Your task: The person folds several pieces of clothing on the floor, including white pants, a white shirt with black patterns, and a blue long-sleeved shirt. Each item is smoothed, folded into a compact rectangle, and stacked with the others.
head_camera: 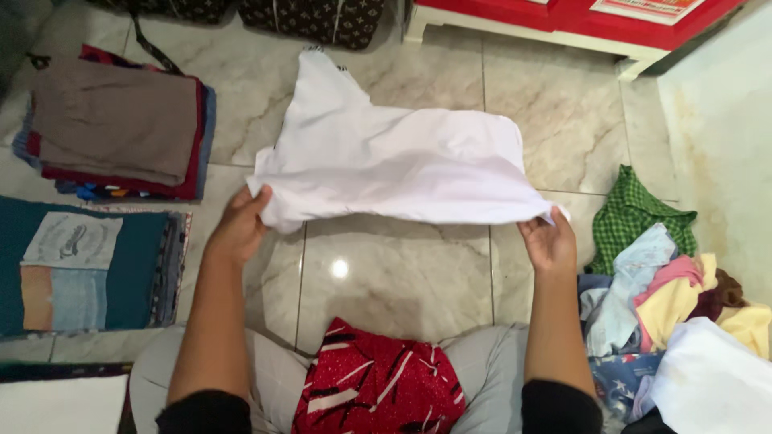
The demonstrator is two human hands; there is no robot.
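White cotton garment [394, 165] spread at centre, far part lying on pale marble floor tiles [386, 273], near edge lifted. Left hand [239, 225] pinches near-left corner at 9 o'clock; right hand [549, 239] grips near-right corner at 3 o'clock, fingers closed on cloth. Red patterned fabric [378, 386] on lap at 6 o'clock. Folded stack topped by brown cloth [117, 120] at 10 o'clock; teal folded pile [88, 265] at 8 o'clock. Loose heap of mixed clothes [667, 289], green checked piece on top, at 4 o'clock.
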